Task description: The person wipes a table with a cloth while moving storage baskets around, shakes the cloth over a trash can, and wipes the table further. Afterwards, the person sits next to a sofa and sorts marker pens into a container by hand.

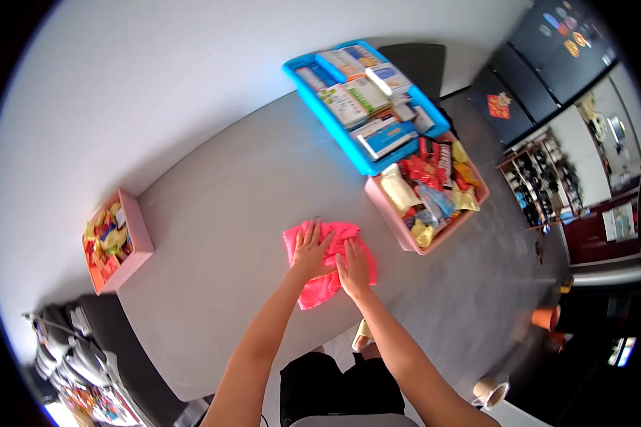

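A bright pink cloth [322, 287] lies folded and rumpled on the grey table [221, 192], close to its near edge. My left hand [311, 252] rests flat on the middle of the cloth with its fingers spread. Just right of it, my right hand [354, 269] lies on the cloth's right part, its fingers stretched out. Neither hand grips the cloth; both press on it from above. The cloth's parts under my palms are hidden.
A blue tray [332, 130] of boxes stands at the back right, beside a pink bin [389, 213] of wrapped snacks. Another pink bin [137, 245] of snacks is at the left edge. A dark chair [114, 341] stands at the lower left.
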Demonstrator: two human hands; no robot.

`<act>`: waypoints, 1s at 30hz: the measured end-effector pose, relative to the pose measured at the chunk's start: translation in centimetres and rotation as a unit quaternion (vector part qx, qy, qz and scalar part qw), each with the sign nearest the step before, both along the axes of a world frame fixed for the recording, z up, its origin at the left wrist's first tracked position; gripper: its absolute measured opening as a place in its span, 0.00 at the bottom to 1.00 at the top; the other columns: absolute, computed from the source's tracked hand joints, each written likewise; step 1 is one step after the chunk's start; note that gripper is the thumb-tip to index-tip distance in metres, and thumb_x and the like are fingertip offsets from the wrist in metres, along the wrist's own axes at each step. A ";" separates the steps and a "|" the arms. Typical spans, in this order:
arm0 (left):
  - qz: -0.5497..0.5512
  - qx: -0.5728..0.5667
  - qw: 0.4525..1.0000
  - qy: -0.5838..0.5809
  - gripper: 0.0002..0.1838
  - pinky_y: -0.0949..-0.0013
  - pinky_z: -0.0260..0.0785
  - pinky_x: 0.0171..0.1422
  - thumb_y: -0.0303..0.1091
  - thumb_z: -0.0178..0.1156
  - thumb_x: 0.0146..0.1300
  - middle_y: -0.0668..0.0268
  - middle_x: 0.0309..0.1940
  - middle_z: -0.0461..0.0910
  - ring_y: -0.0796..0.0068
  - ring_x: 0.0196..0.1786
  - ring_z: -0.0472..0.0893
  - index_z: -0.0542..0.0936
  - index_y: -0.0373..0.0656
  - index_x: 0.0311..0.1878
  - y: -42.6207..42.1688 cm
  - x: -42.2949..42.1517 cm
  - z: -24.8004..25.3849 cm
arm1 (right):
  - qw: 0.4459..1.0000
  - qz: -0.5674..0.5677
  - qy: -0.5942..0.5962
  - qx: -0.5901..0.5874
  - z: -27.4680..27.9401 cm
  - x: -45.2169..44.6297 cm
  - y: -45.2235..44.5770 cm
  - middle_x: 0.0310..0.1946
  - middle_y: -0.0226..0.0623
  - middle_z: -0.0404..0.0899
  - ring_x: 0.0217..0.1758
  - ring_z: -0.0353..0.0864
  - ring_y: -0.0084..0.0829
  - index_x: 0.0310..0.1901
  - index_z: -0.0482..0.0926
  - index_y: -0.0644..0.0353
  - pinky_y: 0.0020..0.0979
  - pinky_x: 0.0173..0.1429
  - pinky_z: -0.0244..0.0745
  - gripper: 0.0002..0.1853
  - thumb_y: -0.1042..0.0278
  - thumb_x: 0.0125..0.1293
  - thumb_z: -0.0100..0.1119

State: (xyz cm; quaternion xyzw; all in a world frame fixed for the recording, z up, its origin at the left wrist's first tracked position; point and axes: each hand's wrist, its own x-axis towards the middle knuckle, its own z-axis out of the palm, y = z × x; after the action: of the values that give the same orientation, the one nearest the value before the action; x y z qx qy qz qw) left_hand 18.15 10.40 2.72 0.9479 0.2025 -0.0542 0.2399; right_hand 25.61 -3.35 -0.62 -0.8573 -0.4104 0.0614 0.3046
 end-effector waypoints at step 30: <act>0.355 -0.486 0.788 -0.131 0.07 0.69 0.67 0.16 0.31 0.52 0.54 0.63 0.20 0.74 0.70 0.15 0.74 0.72 0.38 0.34 -14.8 1.8 5.3 | 0.736 -0.212 0.607 0.213 9.7 10.5 -18.3 0.32 0.34 0.77 0.24 0.78 0.27 0.47 0.69 0.57 0.28 0.24 0.78 0.14 0.70 0.58 0.51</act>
State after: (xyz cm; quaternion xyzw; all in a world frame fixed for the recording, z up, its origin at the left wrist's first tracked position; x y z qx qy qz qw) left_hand 19.99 -4.37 8.03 0.5654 0.4380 0.0676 0.6957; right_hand 36.11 -21.64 9.12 -0.6157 0.0517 0.4130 0.6690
